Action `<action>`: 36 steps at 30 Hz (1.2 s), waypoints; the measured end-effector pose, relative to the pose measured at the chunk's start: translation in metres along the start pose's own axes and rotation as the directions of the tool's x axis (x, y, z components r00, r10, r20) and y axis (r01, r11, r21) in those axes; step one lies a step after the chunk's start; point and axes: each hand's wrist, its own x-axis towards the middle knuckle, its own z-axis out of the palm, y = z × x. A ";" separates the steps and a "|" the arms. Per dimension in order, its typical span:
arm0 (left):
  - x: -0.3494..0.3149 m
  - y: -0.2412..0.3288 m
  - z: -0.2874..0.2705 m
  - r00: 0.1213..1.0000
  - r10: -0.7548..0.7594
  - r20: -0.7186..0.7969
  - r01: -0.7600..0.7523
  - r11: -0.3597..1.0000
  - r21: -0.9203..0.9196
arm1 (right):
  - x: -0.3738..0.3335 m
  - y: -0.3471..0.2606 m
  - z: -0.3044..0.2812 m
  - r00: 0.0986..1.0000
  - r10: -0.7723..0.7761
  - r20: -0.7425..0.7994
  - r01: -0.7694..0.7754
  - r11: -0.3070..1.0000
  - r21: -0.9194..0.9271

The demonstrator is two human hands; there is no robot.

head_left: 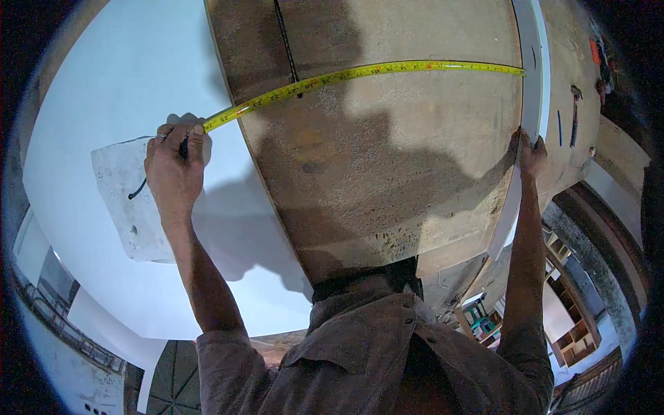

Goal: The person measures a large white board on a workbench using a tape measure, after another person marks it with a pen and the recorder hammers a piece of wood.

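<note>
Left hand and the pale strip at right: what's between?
Head view: yellow tape measure, stretched over the white sheet and brown board, crossing a thin dark line.

We see a yellow tape measure, dark and red markings facing up, drawn out in a slightly bowed line across the brown board. Its right end meets the inner edge of a long pale strip running along the board's right side, which the right hand grips. The tape's other end reaches the left hand, above a white sheet; we cannot make out its case.
</note>
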 end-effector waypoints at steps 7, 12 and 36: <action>0.000 -0.001 0.003 0.997 0.064 -0.044 -0.062 0.997 0.034 | 0.002 0.009 -0.001 0.999 -0.034 0.026 0.031 0.991 0.129; -0.003 0.001 0.000 1.000 0.005 -0.001 -0.005 0.998 0.058 | -0.001 -0.004 -0.002 0.999 -0.038 0.029 0.034 0.992 0.124; -0.003 0.007 0.002 1.000 0.011 -0.023 -0.009 0.996 0.089 | 0.001 -0.012 -0.006 1.000 -0.002 0.016 0.004 0.986 -0.169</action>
